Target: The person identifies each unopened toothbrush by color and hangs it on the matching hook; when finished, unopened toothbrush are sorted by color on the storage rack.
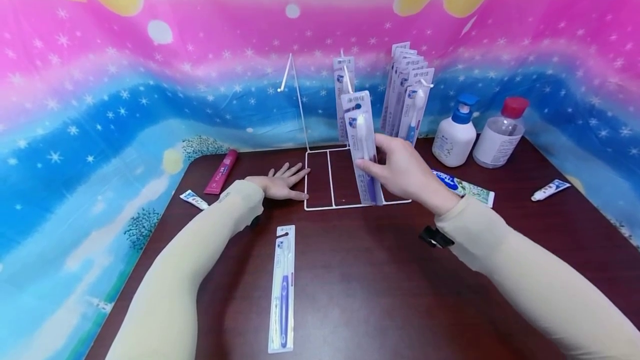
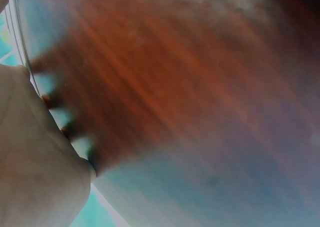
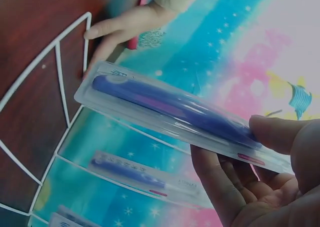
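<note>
My right hand [image 1: 402,168] pinches a packaged purple toothbrush [image 3: 170,104] between thumb and fingers. In the head view the pack stands nearly upright in front of the middle hook of a white wire rack [image 1: 331,179]. Behind it, another packaged toothbrush [image 1: 344,79] hangs on that hook. Flat on the table, my left hand [image 1: 282,183] spreads its fingers, with the fingertips at the left edge of the rack's base. Several packaged toothbrushes [image 1: 417,99] hang from the right hook. Nothing hangs on the left hook [image 1: 285,74]. A purple toothbrush in its pack [image 1: 283,293] lies on the table near me.
A white pump bottle [image 1: 454,138] and a red-capped clear bottle [image 1: 500,135] stand at the back right. Toothpaste tubes lie about: a green-white one [image 1: 472,189], a small one [image 1: 550,189] at right, a red one [image 1: 221,172] and a small one [image 1: 194,200] at left.
</note>
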The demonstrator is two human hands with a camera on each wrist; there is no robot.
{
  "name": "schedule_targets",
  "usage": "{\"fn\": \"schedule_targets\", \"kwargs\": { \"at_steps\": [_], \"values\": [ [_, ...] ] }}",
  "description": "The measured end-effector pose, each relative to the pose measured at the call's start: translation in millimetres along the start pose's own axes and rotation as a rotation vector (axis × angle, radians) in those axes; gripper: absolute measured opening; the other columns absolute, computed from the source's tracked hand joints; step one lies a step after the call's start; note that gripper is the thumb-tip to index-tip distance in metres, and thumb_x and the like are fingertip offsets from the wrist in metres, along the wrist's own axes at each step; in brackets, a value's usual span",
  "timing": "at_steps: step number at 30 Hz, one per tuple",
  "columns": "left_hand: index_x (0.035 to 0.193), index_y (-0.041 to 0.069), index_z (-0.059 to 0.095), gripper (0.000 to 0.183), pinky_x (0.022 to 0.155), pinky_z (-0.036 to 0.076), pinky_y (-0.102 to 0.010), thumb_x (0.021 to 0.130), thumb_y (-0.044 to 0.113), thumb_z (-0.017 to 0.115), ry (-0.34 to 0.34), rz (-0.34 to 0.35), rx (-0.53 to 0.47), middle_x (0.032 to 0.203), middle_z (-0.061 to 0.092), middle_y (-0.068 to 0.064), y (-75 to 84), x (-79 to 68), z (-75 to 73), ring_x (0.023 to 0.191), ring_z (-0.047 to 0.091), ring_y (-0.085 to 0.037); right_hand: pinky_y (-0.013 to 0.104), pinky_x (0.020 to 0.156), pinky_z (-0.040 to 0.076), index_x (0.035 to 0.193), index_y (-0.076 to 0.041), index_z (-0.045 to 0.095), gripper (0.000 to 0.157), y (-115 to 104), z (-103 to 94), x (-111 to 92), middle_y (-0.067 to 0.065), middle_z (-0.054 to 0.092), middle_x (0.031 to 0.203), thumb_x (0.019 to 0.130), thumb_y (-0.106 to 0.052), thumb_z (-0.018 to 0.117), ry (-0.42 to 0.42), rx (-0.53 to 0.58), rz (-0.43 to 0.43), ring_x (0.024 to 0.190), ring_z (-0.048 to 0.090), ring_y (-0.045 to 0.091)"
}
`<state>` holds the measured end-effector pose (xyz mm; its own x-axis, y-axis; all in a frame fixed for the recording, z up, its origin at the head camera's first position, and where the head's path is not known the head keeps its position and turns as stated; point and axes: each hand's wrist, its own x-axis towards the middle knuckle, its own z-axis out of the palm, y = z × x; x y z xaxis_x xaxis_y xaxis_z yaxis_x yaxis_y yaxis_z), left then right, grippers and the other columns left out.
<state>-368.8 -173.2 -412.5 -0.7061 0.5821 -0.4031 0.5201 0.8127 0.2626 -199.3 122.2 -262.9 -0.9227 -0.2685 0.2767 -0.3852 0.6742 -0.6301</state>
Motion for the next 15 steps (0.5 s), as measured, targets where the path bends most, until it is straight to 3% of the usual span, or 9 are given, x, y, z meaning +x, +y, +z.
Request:
{"fn": "schedule_targets", "kwargs": {
  "at_steps": [15],
  "values": [
    [0.147,0.034,-0.002,0.091,0.101,-0.009,-0.06,0.078,0.073,0.043,-0.028,-0.018,-0.03,0.153,-0.012,0.002,3.2,-3.4,-4.2,0.136,-0.018,-0.03,0.045,0.077,0.05,0.132,-0.014,0.049,0.048,5.9,-0.7,33.0,0.008,0.059,0.118,0.088,-0.028,0.063,-0.046,0.03,0.075,0.094,0.061,0.021]
  ]
}}
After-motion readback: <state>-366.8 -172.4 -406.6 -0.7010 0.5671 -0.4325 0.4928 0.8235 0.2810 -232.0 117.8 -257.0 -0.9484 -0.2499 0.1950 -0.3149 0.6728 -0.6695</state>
